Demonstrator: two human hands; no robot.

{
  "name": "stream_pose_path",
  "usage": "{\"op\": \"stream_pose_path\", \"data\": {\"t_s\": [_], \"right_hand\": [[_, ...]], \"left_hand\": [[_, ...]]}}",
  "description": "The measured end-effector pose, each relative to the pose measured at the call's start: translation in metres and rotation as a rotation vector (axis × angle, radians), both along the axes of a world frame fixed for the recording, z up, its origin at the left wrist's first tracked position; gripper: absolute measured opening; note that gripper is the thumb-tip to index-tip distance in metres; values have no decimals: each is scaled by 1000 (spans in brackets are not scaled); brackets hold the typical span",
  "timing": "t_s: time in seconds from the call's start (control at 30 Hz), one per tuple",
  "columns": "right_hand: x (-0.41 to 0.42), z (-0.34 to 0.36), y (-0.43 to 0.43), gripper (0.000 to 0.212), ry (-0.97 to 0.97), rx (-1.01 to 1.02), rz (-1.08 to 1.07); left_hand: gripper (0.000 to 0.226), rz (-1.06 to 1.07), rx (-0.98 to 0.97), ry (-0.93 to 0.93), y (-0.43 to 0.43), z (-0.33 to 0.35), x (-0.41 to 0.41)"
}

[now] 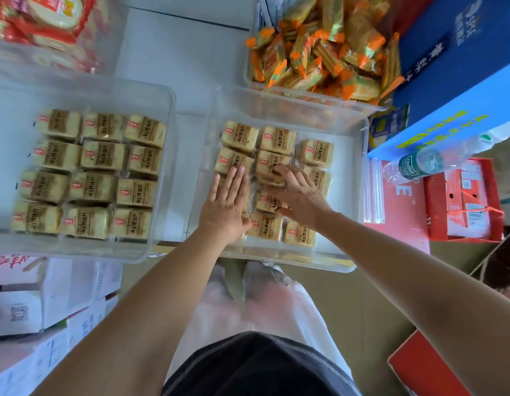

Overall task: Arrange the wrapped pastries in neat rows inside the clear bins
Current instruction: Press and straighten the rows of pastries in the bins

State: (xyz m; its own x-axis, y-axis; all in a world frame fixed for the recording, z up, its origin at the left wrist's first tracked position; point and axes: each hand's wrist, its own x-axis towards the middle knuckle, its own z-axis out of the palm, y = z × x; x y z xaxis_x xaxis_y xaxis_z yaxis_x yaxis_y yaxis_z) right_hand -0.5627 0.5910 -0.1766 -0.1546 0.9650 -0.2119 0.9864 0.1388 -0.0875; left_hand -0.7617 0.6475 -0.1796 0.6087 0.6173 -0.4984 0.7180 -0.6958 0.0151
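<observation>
Two clear bins hold wrapped tan pastries with brown labels. The left bin (168,115) carries a full grid of several pastries (103,155) in three columns. In the right bin (359,130) more pastries (276,140) lie in rows. My left hand (229,202) lies flat with straight fingers, pressing on the pastries of the bin's left column. My right hand (296,192) reaches into the middle column, and its curled fingertips grip a pastry (272,172) there. Both hands hide the packs beneath them.
A third clear bin (262,87) of orange-wrapped snacks stands behind the right bin. A bin of red-wrapped goods (47,21) sits at the far left. Blue boxes (454,70), a water bottle (425,164) and red boxes (462,201) crowd the right. White cartons (47,295) lie at the lower left.
</observation>
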Motion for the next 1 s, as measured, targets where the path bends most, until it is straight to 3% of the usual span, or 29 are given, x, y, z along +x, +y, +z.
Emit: {"op": "stream_pose_path", "data": {"t_s": [0.23,0.37,0.43,0.73,1.0], "right_hand": [[5,6,2,61,92,-87,21],[3,8,-10,101,41,-190,71],[-4,2,-13,106,-30,-214,97],[-7,-1,-15,59,53,-191,142],[-4,1,-19,64,104,-203,95]], "left_hand": [[90,-11,-11,-34,4,0,-1],[91,-5,-12,-82,5,0,-2],[89,7,-1,-103,4,-2,-2],[90,0,26,-132,5,-9,-4],[88,-7,22,-128,5,-8,-4]]}}
